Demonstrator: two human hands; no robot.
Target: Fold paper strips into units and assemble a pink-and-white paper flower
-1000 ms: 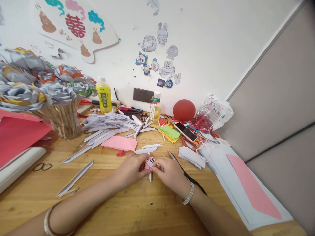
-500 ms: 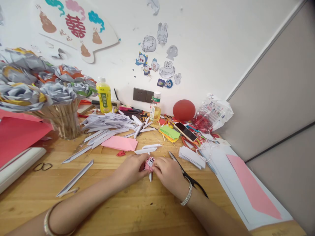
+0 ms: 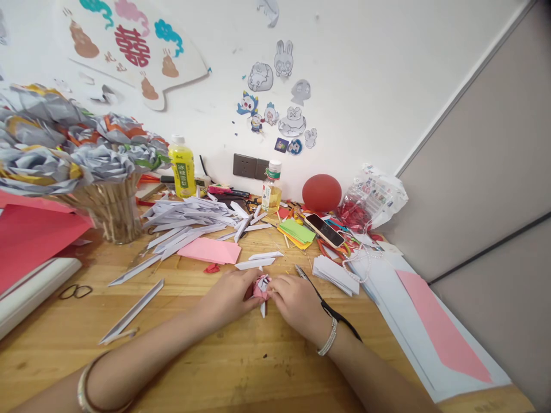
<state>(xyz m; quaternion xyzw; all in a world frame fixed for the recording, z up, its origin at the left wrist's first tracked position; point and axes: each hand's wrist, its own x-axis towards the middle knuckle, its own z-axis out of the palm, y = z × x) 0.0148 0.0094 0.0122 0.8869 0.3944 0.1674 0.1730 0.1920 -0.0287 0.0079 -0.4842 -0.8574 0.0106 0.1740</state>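
Between my two hands is a small pink and white folded paper flower [image 3: 262, 286], with a white strip sticking out below it. My left hand [image 3: 232, 292] grips its left side between thumb and fingers. Against its right edge, the fingers of my right hand [image 3: 293, 298] are pinched together; whether they hold a petal edge is hard to see. Black-handled scissors [image 3: 340, 318] lie partly under my right wrist. Just beyond my hands rest a couple of folded white paper strips [image 3: 255, 263] and a stack of pink paper [image 3: 209, 250].
At the left, a glass jar [image 3: 116, 215] holds paper flowers on sticks. A heap of folded white strips [image 3: 189, 213] spreads behind. Further right are a yellow-capped-off drink bottle [image 3: 271, 189], a phone [image 3: 325, 229], green paper [image 3: 297, 230], white slips [image 3: 336, 275] and a red balloon [image 3: 322, 193].
My right fingers have shifted very slightly right at the flower's edge. My left hand keeps its grip, and the things on the table stay where they were.
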